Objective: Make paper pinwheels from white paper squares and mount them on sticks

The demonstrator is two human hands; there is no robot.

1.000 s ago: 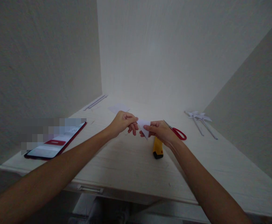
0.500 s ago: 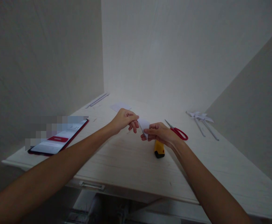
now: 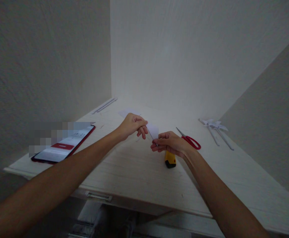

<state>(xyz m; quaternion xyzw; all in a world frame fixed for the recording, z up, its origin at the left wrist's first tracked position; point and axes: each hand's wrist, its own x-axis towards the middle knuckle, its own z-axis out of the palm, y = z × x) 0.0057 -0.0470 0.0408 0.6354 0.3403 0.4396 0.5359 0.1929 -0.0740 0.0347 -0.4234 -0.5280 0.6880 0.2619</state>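
A small piece of white paper [image 3: 153, 131], looking folded with a slanting edge, is held up above the table between my two hands. My left hand [image 3: 134, 125] pinches its upper left corner between thumb and forefinger, the other fingers curled. At the lower end, my right hand [image 3: 168, 142] grips the paper between thumb and fingers. Below my right hand lies a yellow tool with a black end [image 3: 170, 160], partly covered by the hand. Red-handled scissors [image 3: 192, 142] rest just right of it, blades pointing away to the left.
Two paper pinwheels on sticks [image 3: 215, 127] lie at the right. A phone [image 3: 67, 143] with a lit screen is on the left of the white table [image 3: 134, 178]. Thin white sticks [image 3: 106, 105] and a paper sheet [image 3: 128, 112] lie farther back. Walls enclose the back and sides.
My right fingers have slid slightly down toward the paper's lower tip, so more of the paper shows. My left hand keeps its pinch. The whole view has shifted a little.
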